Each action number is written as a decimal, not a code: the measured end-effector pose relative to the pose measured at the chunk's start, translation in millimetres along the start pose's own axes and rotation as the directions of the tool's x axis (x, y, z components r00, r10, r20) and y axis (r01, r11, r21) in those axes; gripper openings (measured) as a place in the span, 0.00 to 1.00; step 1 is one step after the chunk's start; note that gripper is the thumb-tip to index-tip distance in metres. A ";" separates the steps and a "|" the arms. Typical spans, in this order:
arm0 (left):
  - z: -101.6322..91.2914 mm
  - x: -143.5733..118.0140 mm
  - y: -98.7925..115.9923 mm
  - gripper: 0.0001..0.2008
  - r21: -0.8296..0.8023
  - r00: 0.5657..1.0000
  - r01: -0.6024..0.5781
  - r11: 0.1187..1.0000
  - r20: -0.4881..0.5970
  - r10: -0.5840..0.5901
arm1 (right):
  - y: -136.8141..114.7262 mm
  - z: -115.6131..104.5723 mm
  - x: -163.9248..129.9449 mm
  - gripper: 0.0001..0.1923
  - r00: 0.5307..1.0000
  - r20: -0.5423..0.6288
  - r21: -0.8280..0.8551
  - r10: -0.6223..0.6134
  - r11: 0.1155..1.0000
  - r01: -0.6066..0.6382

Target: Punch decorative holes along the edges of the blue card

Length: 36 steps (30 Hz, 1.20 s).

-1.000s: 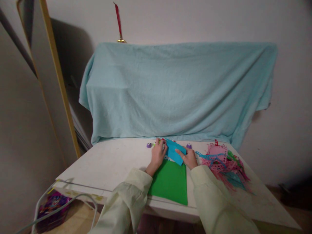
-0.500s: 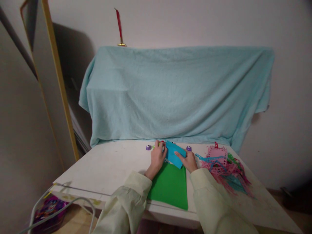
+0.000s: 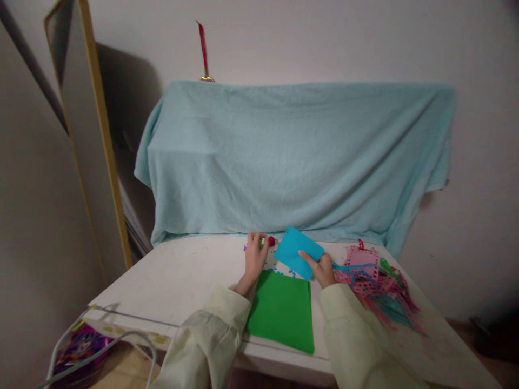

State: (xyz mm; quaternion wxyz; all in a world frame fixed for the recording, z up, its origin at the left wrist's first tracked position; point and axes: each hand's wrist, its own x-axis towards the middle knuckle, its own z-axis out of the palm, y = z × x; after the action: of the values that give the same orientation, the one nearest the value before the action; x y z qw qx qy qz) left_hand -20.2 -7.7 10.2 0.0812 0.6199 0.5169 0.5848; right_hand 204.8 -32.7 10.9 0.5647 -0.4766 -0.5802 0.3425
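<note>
A blue sheet of paper (image 3: 298, 250) is pinched in my right hand (image 3: 324, 269), with the thumb flat on its face; tiny holes show near its top corner. My left hand (image 3: 254, 260) curls its fingers over a small green paper punch (image 3: 261, 240), mostly covered by the fingers. Just right of those fingertips sits a small red punch (image 3: 271, 241). Part of a purple one (image 3: 245, 247) peeks out on the left. Below the blue sheet, blue paper bits (image 3: 279, 272) are scattered. A stack of green paper (image 3: 281, 310) lies between my forearms.
On the right of the white table (image 3: 182, 281) is a heap of pink, red, green and blue punched paper strips (image 3: 377, 281). A light blue cloth (image 3: 300, 162) hangs behind. White cables (image 3: 133, 330) loop at the front left, beside a gold-framed mirror (image 3: 99, 108).
My right hand has moved the blue sheet up and right, away from my left hand. My left hand has shifted left onto the green punch, uncovering the red one.
</note>
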 end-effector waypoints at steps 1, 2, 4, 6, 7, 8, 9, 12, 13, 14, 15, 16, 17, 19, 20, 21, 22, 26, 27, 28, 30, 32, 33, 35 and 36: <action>2.1 0.3 1.0 0.08 -0.053 1.000 0.004 0.999 0.019 -0.003 | 0.2 1.0 0.0 0.16 1.000 0.006 -0.005 0.004 1.000 -0.004; 4.1 0.8 1.3 0.09 -0.109 0.999 0.022 0.994 0.041 -0.018 | 0.4 1.8 -0.1 0.16 1.000 0.009 -0.013 0.007 1.000 -0.007; 7.5 2.2 -0.8 0.13 -0.234 0.990 0.114 0.965 0.104 -0.092 | 0.3 2.7 -0.3 0.17 1.000 0.011 -0.024 0.010 1.000 -0.010; 9.6 3.6 -4.6 0.16 -0.361 0.957 0.264 0.894 0.214 -0.196 | -0.4 3.1 -0.5 0.18 1.000 0.021 -0.032 0.012 0.999 -0.012; 10.3 4.1 -6.3 0.18 -0.417 0.929 0.341 0.843 0.287 -0.233 | -1.0 3.3 -0.7 0.18 0.999 0.029 -0.033 0.015 0.999 -0.014; 10.8 4.4 -7.5 0.19 -0.462 0.898 0.405 0.789 0.361 -0.250 | -1.7 3.6 -0.9 0.18 0.999 0.034 -0.033 0.020 0.999 -0.018; 11.2 4.4 -8.0 0.20 -0.498 0.872 0.453 0.740 0.422 -0.249 | -2.4 3.9 -1.2 0.18 0.999 0.035 -0.031 0.025 0.999 -0.024; 12.4 3.4 -6.4 0.20 -0.549 0.836 0.499 0.670 0.510 -0.205 | -3.5 4.9 -2.0 0.18 0.999 0.021 -0.022 0.039 0.999 -0.038; 12.8 2.8 -5.4 0.19 -0.548 0.836 0.494 0.675 0.512 -0.196 | -3.6 5.1 -2.2 0.19 0.999 0.014 -0.020 0.041 0.999 -0.041; 13.1 2.4 -4.7 0.18 -0.539 0.839 0.483 0.690 0.510 -0.190 | -3.6 5.2 -2.2 0.19 0.999 0.009 -0.019 0.043 0.999 -0.042; 13.5 1.9 -4.3 0.18 -0.525 0.842 0.470 0.709 0.507 -0.182 | -3.5 5.3 -2.2 0.20 0.999 0.006 -0.018 0.047 0.999 -0.046; 13.8 1.5 -4.2 0.18 -0.511 0.845 0.456 0.729 0.505 -0.176 | -3.5 5.4 -2.1 0.20 0.999 0.004 -0.016 0.052 0.999 -0.052; 14.2 1.2 -4.5 0.18 -0.498 0.848 0.443 0.745 0.502 -0.169 | -3.4 5.4 -1.8 0.20 0.998 0.004 -0.012 0.058 0.998 -0.058; 15.2 0.6 -6.0 0.18 -0.483 0.851 0.427 0.764 0.500 -0.160 | -3.2 5.3 -1.2 0.21 0.998 0.000 -0.004 0.062 0.998 -0.062; 15.9 0.3 -6.9 0.18 -0.479 0.851 0.426 0.768 0.501 -0.159 | -2.9 5.3 -0.8 0.21 0.998 -0.004 -0.002 0.061 0.998 -0.061; 16.6 0.0 -8.0 0.18 -0.474 0.849 0.428 0.769 0.504 -0.162 | -2.5 5.3 -0.4 0.22 0.998 -0.007 0.000 0.058 0.998 -0.058; 17.5 -0.3 -9.1 0.18 -0.470 0.843 0.437 0.767 0.510 -0.167 | -1.9 5.3 0.1 0.22 0.998 -0.010 0.001 0.054 0.999 -0.054; 21.9 -0.1 -15.0 0.17 -0.548 0.791 0.558 0.623 0.578 -0.200 | 1.9 5.5 1.8 0.25 0.999 -0.023 -0.017 0.045 0.999 -0.046; 23.2 0.4 -16.9 0.18 -0.591 0.775 0.596 0.544 0.600 -0.197 | 2.8 5.5 2.0 0.25 0.999 -0.020 -0.025 0.045 0.999 -0.046; 24.5 1.0 -18.8 0.20 -0.631 0.763 0.625 0.460 0.617 -0.191 | 3.4 5.5 2.2 0.25 0.999 -0.016 -0.033 0.047 0.998 -0.047; 27.2 2.2 -22.1 0.23 -0.689 0.761 0.644 0.331 0.619 -0.192 | 3.9 5.3 2.4 0.25 0.999 -0.007 -0.043 0.046 0.998 -0.047; 29.6 2.8 -23.9 0.25 -0.732 0.783 0.622 0.279 0.583 -0.216 | 3.7 4.7 2.6 0.25 0.999 -0.009 -0.058 0.044 0.997 -0.044; 30.5 2.8 -24.1 0.26 -0.748 0.797 0.604 0.274 0.560 -0.227 | 3.5 4.2 2.8 0.25 0.999 -0.014 -0.069 0.043 0.997 -0.044; 31.3 2.6 -23.2 0.25 -0.766 0.816 0.578 0.283 0.530 -0.232 | 3.3 3.4 3.1 0.25 0.999 -0.023 -0.087 0.047 0.995 -0.049; 31.0 2.5 -22.2 0.24 -0.766 0.818 0.574 0.287 0.528 -0.227 | 3.2 3.1 3.1 0.24 0.998 -0.025 -0.092 0.052 0.994 -0.054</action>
State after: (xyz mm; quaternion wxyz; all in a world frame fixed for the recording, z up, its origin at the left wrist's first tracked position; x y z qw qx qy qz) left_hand -7.8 19.8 -13.2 0.6307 0.4055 0.2357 0.6183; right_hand 202.5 -28.4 8.6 0.5394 -0.5213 -0.5760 0.3248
